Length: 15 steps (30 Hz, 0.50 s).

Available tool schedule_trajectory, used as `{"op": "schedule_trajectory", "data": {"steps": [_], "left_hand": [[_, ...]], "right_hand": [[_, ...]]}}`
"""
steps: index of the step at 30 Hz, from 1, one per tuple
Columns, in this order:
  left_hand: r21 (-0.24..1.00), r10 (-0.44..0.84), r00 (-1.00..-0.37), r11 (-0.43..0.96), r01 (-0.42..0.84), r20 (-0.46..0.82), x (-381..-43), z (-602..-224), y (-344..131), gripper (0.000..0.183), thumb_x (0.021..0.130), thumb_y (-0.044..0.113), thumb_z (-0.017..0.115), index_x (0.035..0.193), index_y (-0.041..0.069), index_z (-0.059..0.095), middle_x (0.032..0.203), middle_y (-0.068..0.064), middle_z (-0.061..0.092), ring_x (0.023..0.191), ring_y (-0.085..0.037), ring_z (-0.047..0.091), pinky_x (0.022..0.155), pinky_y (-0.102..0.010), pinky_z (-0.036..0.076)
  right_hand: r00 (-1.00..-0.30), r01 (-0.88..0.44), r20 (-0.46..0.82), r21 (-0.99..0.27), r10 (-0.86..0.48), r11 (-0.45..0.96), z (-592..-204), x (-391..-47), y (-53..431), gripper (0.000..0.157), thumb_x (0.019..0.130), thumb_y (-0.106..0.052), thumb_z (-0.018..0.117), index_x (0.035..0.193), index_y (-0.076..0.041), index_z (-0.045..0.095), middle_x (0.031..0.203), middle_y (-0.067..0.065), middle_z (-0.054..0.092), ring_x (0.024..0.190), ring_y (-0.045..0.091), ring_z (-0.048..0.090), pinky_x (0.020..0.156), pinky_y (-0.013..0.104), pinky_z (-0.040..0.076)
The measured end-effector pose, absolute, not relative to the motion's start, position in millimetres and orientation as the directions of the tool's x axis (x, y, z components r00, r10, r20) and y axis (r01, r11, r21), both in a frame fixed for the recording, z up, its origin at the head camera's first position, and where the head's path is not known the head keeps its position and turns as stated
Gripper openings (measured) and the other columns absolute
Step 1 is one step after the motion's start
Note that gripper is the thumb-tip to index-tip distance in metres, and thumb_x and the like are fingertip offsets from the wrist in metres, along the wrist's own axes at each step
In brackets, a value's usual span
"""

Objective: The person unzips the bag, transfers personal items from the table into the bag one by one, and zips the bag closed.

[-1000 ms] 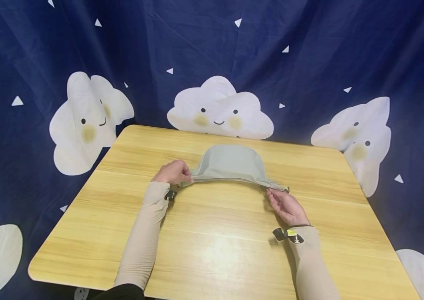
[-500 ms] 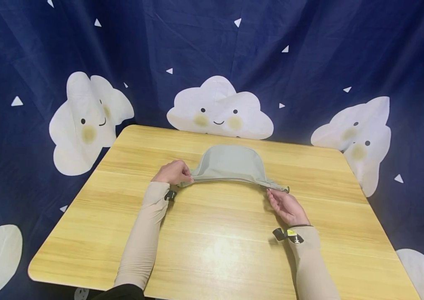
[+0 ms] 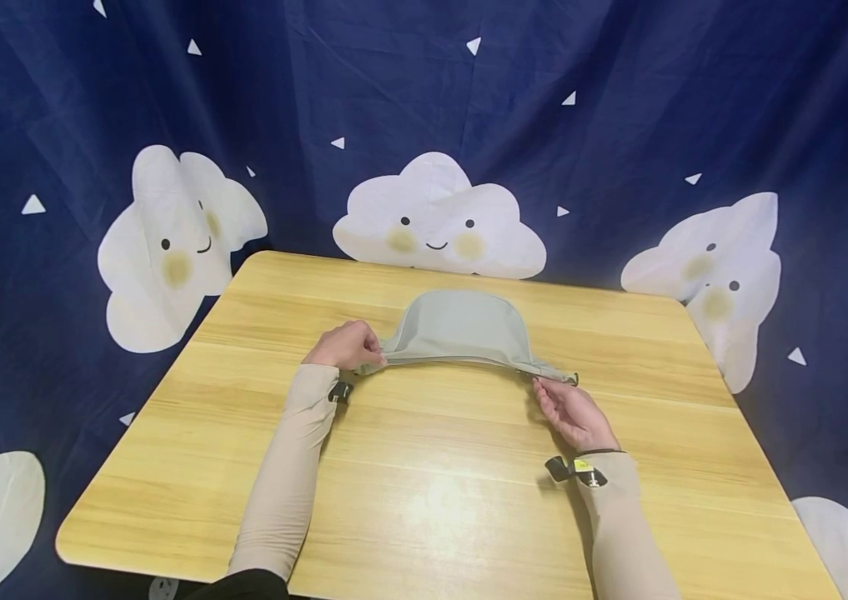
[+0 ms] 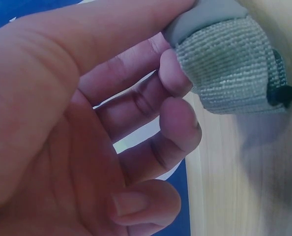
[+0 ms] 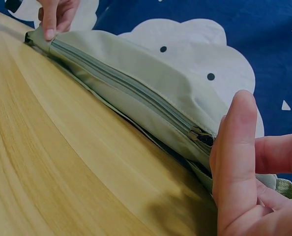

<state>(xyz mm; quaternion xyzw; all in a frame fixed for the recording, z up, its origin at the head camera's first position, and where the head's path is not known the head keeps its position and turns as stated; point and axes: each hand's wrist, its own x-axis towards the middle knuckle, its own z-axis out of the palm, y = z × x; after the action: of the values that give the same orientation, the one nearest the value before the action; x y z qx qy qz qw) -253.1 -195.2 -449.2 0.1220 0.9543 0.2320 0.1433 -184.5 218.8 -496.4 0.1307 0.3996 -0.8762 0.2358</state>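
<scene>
A pale grey-green waist bag [image 3: 463,327] lies on the table, its rounded side toward the back and its zip edge toward me. My left hand [image 3: 347,343] pinches the bag's left end, where the webbing strap [image 4: 229,64] begins, between thumb and index finger. At the right end, my right hand [image 3: 574,410] pinches the bag by the zip. The zip [image 5: 131,91] runs closed along the edge in the right wrist view, with its dark slider [image 5: 203,137] beside the right fingers. Exactly what the right fingertips grip is partly hidden.
The wooden table [image 3: 424,517] has rounded corners and extends around the bag on every side. Behind it hangs a dark blue curtain [image 3: 281,83] printed with white clouds and triangles. A black strap with a yellow tag [image 3: 581,467] sits on my right wrist.
</scene>
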Motion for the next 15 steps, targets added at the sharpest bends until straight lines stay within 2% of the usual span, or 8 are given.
{"op": "schedule_trajectory", "data": {"steps": [15], "left_hand": [[0.477,0.300,-0.929,0.863,0.167,-0.218,-253.9,-450.7,-193.8,0.017,0.090,0.032,0.079,0.079,0.019,0.077,0.077,0.005,0.067,0.068,-0.014,0.052,0.066,-0.034,0.042]], "right_hand": [[-0.865,0.501,-0.395,-0.639,-0.310,-0.584,-493.9,-182.0,225.2,0.031,0.109,-0.003,0.041,0.097,-0.002,0.069,0.087,0.006,0.073,0.074,0.008,0.069,0.069,0.014,0.057]]}}
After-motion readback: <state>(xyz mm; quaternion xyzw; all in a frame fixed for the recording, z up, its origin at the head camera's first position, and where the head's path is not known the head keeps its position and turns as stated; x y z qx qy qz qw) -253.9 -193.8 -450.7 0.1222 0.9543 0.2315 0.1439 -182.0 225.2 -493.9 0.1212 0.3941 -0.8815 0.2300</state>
